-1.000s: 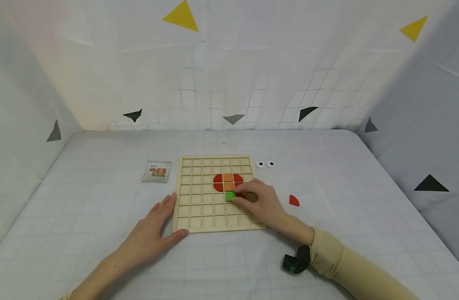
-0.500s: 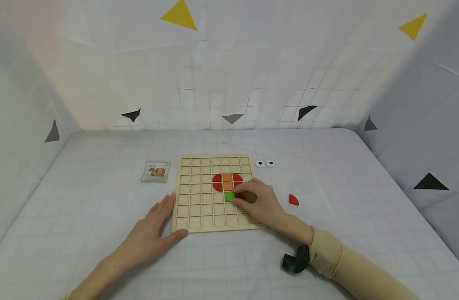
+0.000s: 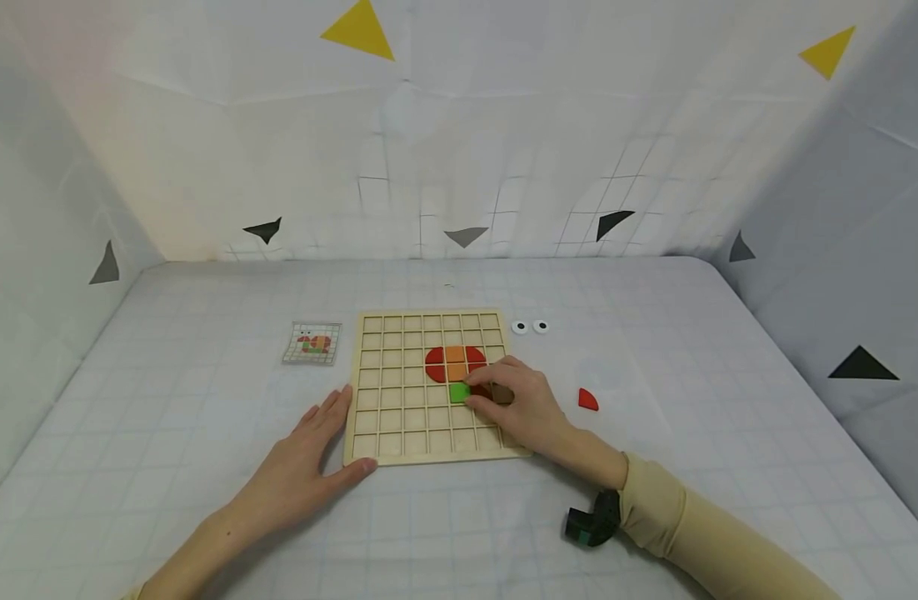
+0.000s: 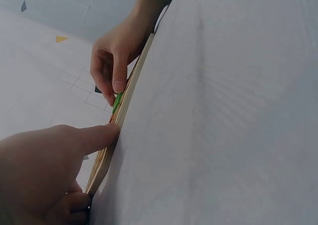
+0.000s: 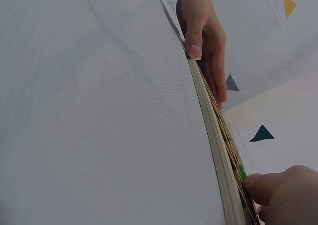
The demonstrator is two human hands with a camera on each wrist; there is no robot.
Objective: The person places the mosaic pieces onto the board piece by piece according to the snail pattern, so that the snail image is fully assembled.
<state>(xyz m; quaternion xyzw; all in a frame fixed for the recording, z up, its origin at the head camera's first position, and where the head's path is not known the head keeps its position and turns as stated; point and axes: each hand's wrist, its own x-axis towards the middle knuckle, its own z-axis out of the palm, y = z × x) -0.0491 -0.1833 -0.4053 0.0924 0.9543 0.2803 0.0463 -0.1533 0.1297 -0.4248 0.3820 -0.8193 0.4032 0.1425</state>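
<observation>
- I see the right hand [image 3: 525,406] pinching a flat green square piece [image 3: 457,393] by its edges; whether it sits fully down I cannot tell.
- It is at a cell of the pale wooden grid board [image 3: 402,422], just near an orange square piece [image 3: 455,372].
- The left hand [image 3: 297,471], fingers straight, touches the board's left edge.
- A red quarter-circle piece [image 3: 588,400] lies right, on the desk [image 3: 676,400].

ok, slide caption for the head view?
Right hand touches a green square on the gridded board; left hand rests against its edge.
</observation>
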